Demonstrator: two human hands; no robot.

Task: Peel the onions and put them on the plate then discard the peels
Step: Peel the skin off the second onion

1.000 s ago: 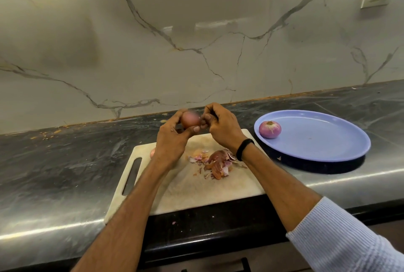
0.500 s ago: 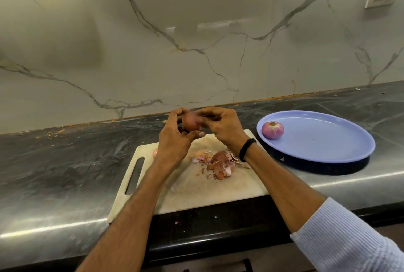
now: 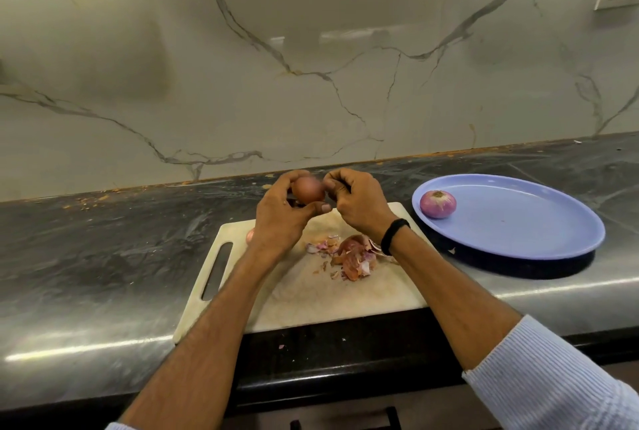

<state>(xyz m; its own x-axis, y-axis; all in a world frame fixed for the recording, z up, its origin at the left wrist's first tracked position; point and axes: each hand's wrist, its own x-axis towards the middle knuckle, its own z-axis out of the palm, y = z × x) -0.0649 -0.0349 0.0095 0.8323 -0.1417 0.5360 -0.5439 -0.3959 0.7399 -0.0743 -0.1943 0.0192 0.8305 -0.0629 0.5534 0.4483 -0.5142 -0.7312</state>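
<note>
Onion (image 3: 307, 189), round and wearing its dry, brownish papery skin, is being held up in the air just above the far edge of the cutting board (image 3: 311, 298). The left hand (image 3: 280, 219) is cradling it, fingers curled over the top and thumb tucked beneath. The right hand (image 3: 359, 201) is curling tightly against the onion's right side and appears to be picking at the skin; whether a flake is caught between its fingertips is too blurred to tell. Judging by this, the peeling step is under way on a second bulb. The next move is probably calling for a firm pinch on a loose edge and a pull away from the flesh, while the left hand is turning the bulb. Peels (image 3: 352, 255), thin, curled and orange-pink, are lying in a brittle heap at the middle of the board, which is pale, rectangular and stained, with a slot handle at its left end. A peeled onion (image 3: 438, 204), glossy purple-white, is sitting on the smooth lilac plate (image 3: 518, 222) just right of the board. What may be another onion (image 3: 249, 236) is peeking out on the board's left part, mostly hidden behind the left wrist. Everything is resting on a dark, polished stone countertop (image 3: 103, 257).
</note>
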